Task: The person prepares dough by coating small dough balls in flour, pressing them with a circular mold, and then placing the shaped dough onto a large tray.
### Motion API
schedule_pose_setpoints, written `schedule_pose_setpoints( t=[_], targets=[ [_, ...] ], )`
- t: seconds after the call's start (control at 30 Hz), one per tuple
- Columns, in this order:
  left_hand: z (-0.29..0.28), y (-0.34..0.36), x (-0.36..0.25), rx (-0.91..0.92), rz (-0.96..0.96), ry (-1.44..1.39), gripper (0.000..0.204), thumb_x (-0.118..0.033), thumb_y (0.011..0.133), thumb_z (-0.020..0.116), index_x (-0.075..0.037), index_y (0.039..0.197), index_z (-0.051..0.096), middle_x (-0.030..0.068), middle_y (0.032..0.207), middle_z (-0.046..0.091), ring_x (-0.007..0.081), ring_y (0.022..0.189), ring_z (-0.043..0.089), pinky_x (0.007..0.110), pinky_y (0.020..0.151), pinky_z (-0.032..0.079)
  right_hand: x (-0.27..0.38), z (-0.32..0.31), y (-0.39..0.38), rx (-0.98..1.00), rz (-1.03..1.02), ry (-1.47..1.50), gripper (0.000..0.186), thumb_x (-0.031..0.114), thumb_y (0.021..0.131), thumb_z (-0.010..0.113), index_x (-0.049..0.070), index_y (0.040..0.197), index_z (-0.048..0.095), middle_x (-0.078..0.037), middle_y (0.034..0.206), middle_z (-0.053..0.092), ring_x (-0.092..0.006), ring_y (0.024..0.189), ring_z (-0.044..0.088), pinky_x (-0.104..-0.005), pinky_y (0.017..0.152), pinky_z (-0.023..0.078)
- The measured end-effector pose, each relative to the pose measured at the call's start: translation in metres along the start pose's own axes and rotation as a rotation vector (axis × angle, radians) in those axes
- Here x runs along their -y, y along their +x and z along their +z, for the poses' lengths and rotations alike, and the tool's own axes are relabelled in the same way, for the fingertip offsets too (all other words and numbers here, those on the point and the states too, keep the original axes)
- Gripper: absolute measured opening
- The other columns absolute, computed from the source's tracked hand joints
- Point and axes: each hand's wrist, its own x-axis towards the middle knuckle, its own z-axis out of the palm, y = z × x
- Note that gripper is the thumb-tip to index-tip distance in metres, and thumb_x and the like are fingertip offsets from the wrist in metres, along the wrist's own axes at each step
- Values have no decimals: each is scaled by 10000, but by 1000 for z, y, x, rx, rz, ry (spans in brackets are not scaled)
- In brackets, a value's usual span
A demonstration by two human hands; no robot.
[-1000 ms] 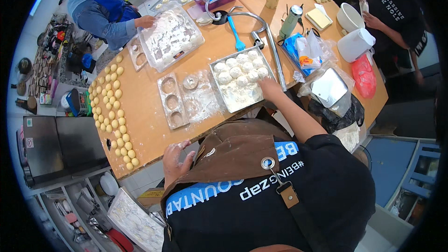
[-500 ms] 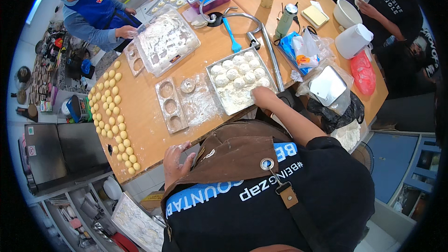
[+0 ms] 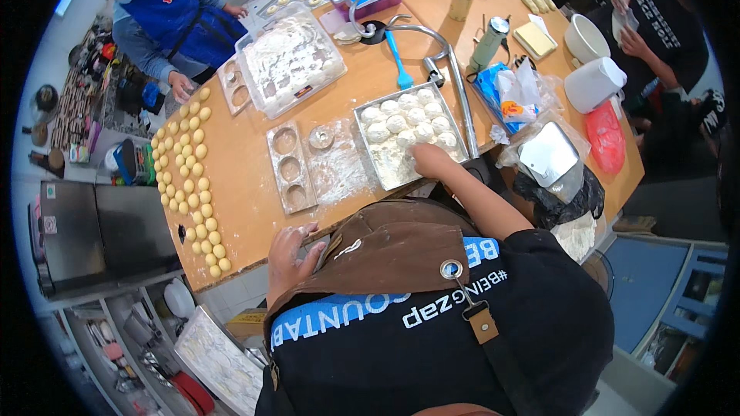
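Note:
My right hand (image 3: 432, 161) reaches into a square metal tray (image 3: 368, 156), its fingers curled down at the flour (image 3: 394, 160) in the near part. What they hold, if anything, is hidden. Several rows of round, flour-coated dough balls (image 3: 397, 124) fill the far part of that tray. Low at the table's near edge, my floury left hand (image 3: 291, 259) holds nothing, thumb and fingers apart. A wooden mould with three round hollows (image 3: 289, 169) lies left of the tray. Beside it, a small round floured piece (image 3: 321, 137) rests on the dusted tabletop.
Yellow dough balls (image 3: 198, 152) spread along the table's left side. Beyond the mould stands a floury plastic box (image 3: 290, 65). A blue brush (image 3: 399, 62) and a curved metal tube (image 3: 455, 81) lie behind the tray. Across the table, a person in a blue apron (image 3: 187, 11) stands.
My right hand has shifted left from the tray's corner into the flour. My left hand stays spread. The aproned person's hand has moved from the plastic box toward the yellow balls.

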Motion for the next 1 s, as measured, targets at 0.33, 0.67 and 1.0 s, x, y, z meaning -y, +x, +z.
schedule_pose_setpoints(
  t=[0.33, 0.67, 1.0],
  targets=[
    [-22, -23, 18, -11, -14, 4, 356, -242, 791, 682, -39, 1077, 623, 130, 934, 642, 310, 882, 588, 386, 793, 443, 2, 12, 17, -28, 8, -12, 258, 147, 769, 579, 32, 996, 620, -230, 1014, 615, -369, 994, 578, -440, 860, 461],
    [-73, -67, 64, -82, -74, 5, 344, -268, 810, 666, -55, 1077, 625, 119, 946, 641, 284, 905, 582, 377, 814, 444, 31, 32, 24, -46, 4, -20, 276, 35, 665, 566, -17, 932, 613, -267, 927, 616, -421, 939, 575, -444, 826, 464],
    [-141, -145, 132, -213, -204, 40, 361, -295, 809, 659, -57, 1079, 622, 120, 919, 635, 296, 898, 583, 385, 811, 449, 15, 1, 39, -525, 213, -64, 201, -13, 646, 627, 32, 837, 668, -196, 783, 648, -317, 805, 643, -389, 690, 498]
  ],
)
